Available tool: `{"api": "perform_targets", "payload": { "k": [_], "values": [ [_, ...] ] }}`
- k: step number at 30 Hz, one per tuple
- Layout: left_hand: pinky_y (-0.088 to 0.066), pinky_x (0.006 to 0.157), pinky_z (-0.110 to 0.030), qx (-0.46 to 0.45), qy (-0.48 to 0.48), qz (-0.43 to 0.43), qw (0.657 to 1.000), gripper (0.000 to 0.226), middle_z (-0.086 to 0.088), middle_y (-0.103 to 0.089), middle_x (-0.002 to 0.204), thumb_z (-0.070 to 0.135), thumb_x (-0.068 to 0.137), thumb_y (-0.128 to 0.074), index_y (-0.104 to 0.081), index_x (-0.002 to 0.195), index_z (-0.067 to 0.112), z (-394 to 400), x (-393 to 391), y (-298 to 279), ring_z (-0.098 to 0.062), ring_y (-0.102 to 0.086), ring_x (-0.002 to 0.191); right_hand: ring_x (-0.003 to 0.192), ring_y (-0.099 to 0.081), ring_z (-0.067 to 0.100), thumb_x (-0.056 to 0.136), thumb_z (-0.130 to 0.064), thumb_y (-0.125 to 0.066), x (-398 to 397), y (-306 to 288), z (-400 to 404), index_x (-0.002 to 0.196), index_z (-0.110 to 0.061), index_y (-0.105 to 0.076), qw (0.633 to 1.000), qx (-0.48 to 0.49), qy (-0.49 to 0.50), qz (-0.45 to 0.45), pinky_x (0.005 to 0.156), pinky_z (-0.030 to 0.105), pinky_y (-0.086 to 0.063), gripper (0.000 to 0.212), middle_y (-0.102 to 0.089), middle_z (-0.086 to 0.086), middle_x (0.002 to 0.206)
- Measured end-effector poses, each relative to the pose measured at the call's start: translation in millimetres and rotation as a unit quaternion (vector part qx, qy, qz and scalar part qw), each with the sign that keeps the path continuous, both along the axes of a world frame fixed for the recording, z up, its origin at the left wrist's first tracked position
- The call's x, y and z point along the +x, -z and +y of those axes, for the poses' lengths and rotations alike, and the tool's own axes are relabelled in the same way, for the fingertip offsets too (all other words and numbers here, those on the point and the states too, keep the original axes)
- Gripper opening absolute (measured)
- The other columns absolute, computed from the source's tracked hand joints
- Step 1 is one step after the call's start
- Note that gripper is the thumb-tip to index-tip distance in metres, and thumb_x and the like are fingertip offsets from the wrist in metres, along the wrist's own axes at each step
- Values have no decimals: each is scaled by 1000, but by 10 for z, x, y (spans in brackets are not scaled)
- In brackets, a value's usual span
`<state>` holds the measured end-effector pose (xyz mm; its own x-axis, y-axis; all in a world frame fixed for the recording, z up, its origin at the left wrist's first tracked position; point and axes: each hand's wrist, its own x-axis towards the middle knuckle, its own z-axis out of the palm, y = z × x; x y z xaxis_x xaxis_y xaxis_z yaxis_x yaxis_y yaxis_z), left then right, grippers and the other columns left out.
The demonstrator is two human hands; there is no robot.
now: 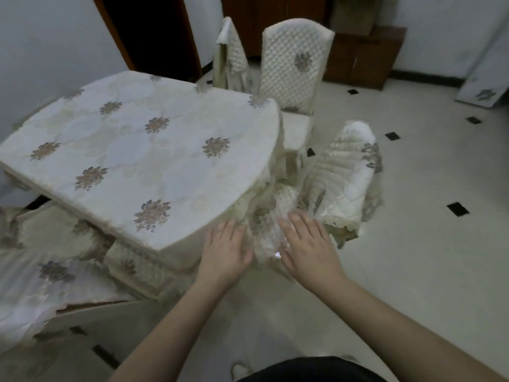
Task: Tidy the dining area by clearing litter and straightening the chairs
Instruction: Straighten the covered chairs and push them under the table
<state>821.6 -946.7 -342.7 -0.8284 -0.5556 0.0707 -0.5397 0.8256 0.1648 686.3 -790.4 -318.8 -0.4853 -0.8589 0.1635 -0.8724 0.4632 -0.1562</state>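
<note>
A dining table (132, 150) covered by a cream cloth with flower motifs fills the left. A cream quilted chair (341, 175) stands at its near right corner, its back tilted to the right and its seat (268, 230) partly under the cloth edge. My left hand (224, 250) lies flat with straight fingers at the seat's left side by the hanging cloth. My right hand (308, 244) lies flat on the seat's right side. Neither hand holds anything. A second covered chair (294, 64) stands upright behind the table's right edge, and a third (231, 53) is further back.
A covered chair or bench (41, 271) sits at the lower left beside the table. A dark wooden cabinet (363, 56) stands against the far wall, and a dark doorway (154, 31) opens at the back left. White floor tiles (413, 244) with small black squares spread to the right.
</note>
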Motion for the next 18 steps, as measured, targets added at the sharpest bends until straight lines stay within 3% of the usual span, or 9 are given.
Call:
{"api": "perform_targets", "payload": {
  "k": [5,9,13,15,18],
  "values": [
    [-43,98,-50,4,98,29,995,55,-11,-60,128,45,79,-44,-63,120,13,834,-1220,-261,-29,-56,119,133,-39,30,87,-37,-53,-874,-105,1056,140,-15,-44,994,-21,105,6,109,46,-33,57,-47,9,141],
    [-26,112,-51,34,143,19,989,63,-4,-39,150,53,85,-32,-47,138,22,1457,-2047,-407,-24,-32,140,135,-36,31,93,-49,-34,-1532,-78,1773,141,-16,-43,982,-7,189,-11,111,43,-23,59,-46,8,143],
    [-16,117,-46,20,183,12,983,62,-1,-31,154,54,90,-28,-40,142,22,1851,-2615,-479,-20,-20,145,136,-36,31,95,-50,-30,-1948,-98,2216,142,-16,-42,973,-4,228,-14,111,41,-19,60,-44,9,145],
    [-11,117,-43,26,192,8,981,65,1,-29,155,56,89,-24,-38,143,24,1962,-2827,-474,-17,-17,145,137,-36,30,95,-50,-30,-2119,-107,2376,143,-17,-41,970,-6,243,-16,111,42,-20,59,-44,8,146],
    [-17,116,-44,40,199,21,979,64,-1,-36,152,56,88,-27,-43,141,24,2064,-3122,-435,-20,-24,143,138,-34,30,95,-50,-30,-2367,-77,2548,143,-17,-40,963,-8,269,-20,111,43,-20,60,-43,7,147]
  ]
}}
